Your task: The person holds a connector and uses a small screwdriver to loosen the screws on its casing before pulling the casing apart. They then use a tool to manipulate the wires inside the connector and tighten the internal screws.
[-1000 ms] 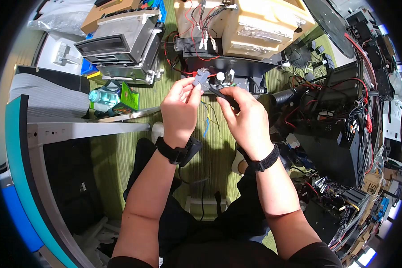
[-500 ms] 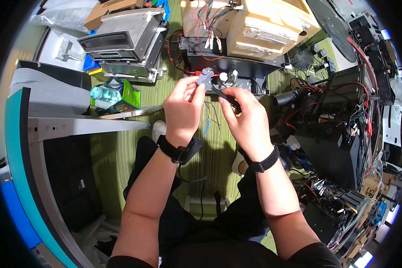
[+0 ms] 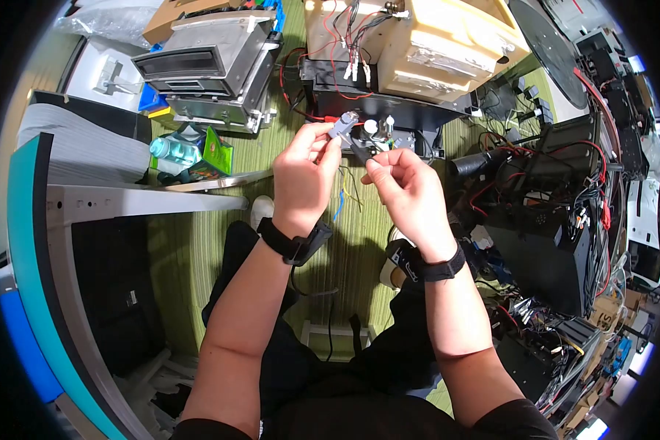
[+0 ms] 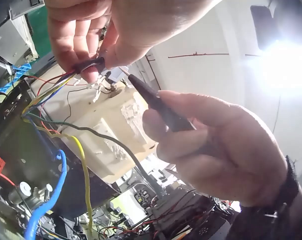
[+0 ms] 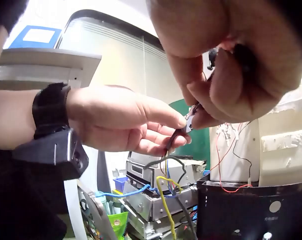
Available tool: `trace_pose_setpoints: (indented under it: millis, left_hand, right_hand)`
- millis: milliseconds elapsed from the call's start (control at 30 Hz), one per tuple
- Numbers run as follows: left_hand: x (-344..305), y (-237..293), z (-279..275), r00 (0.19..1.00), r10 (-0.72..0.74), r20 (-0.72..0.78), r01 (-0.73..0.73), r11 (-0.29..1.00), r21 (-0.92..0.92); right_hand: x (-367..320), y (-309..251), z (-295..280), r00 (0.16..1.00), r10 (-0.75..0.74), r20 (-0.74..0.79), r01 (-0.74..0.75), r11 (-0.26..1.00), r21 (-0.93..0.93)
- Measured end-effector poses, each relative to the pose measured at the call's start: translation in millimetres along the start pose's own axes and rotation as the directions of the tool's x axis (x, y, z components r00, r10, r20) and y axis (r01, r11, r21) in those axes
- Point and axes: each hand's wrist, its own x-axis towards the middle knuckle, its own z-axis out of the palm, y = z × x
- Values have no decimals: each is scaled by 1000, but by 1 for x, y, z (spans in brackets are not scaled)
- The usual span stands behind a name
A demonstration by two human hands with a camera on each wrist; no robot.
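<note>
Between thumb and fingers, my left hand [image 3: 306,180] pinches a small grey connector [image 3: 340,126], which in the left wrist view has a dark sleeve [image 4: 89,65] with several coloured wires running from it. A slim black tool [image 4: 156,103] is gripped by my right hand [image 3: 415,198], its thin metal tip pointing at the connector. In the left wrist view the tip lies close beside the connector; whether they touch I cannot tell. Blue wire [image 4: 50,195] and yellow wire [image 4: 84,175] hang below the left hand [image 5: 121,120].
Beyond the hands stands a black metal case [image 3: 389,106] with a cream box [image 3: 447,51] on it. Stacked metal units [image 3: 198,70] and a bottle [image 3: 174,151] are at the left. Black equipment with tangled cables [image 3: 543,235] fills the right side.
The right hand has turned and its fingers have shifted on the black tool. The left hand has moved slightly right with the connector, which is now tilted differently.
</note>
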Motion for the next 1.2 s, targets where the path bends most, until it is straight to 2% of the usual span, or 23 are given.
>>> trace_pose_setpoints:
  millis: [33,67,100,167,233,267,300,333,367,433,567,633,733,767,833,867,933,967,1033,1067,1133,1167,1200]
  left_hand:
    - [0,0,-1,1000,4,14,-4,1000,19]
    - [0,0,-1,1000,3,13,-4,1000,19]
    - [0,-1,-1,1000,15,16,-15,999,28]
    - [1,-4,-1,999,26,18,-27,999,37]
    - [1,-7,0,1000,11,22,-11,1000,6]
    - [1,-7,0,1000,11,21,-11,1000,6]
    - [1,-5,-1,1000,20,14,-20,1000,18]
    - [1,-5,-1,1000,30,6,-30,999,30]
    - [1,-5,-1,1000,30,3,-30,999,30]
    - [1,-4,-2,1000,29,9,-30,998,48]
    - [1,-7,-2,999,36,3,-36,997,69]
    - [1,-9,-1,995,87,-47,-83,993,89]
    - [1,-8,-4,997,68,-38,-64,992,107]
    - [1,-9,-4,997,68,-40,-64,992,107]
    - [2,-13,-4,993,112,-22,-107,982,157]
    - [2,-15,-3,993,112,-23,-107,982,156]
    - [2,-16,-2,993,113,-43,-109,990,91]
    - [2,-16,-3,993,113,-44,-109,990,91]
    - [2,-13,-4,996,88,-34,-84,990,115]
    - [1,-12,-5,996,88,-35,-83,990,115]
    - [1,-9,-6,996,85,-14,-82,986,143]
    - [2,-10,-6,996,86,-14,-83,986,143]
    - [2,-12,-5,996,89,-26,-85,989,124]
  right_hand:
    - [1,-4,-2,993,106,49,-112,984,135]
    - [3,-7,-6,975,201,89,-214,962,167]
    - [3,-5,-8,975,201,90,-214,963,167]
    - [3,-1,-10,939,276,205,-336,859,386]
    - [3,3,-4,944,254,211,-320,862,392]
    - [4,16,5,995,84,61,-97,962,257]
    - [5,17,12,992,-116,-58,120,989,83]
    - [3,14,10,992,-97,-75,98,995,3]
    - [2,9,9,993,-98,-73,98,995,3]
    - [1,1,9,995,32,-95,-36,998,-43]
    - [1,6,12,996,19,-84,-19,1000,-7]
    - [-1,-5,10,997,75,-33,-81,965,-251]
    - [0,-7,9,996,82,-21,-85,951,-298]
    - [1,-4,11,997,81,-19,-83,951,-299]
    - [2,3,14,995,10,-100,-28,983,-182]
    - [1,2,14,995,10,-100,-28,983,-182]
    - [-1,0,14,992,-94,-87,53,921,-386]
    - [-1,2,16,992,-94,-87,53,921,-386]
    - [2,7,21,949,-257,-184,197,936,-292]
    - [1,4,17,949,-257,-183,197,936,-292]
    - [-2,-11,10,997,-18,-78,-15,913,-408]
    - [-3,-8,11,997,-18,-77,-15,913,-407]
    - [-3,-1,12,991,-100,-94,53,913,-405]
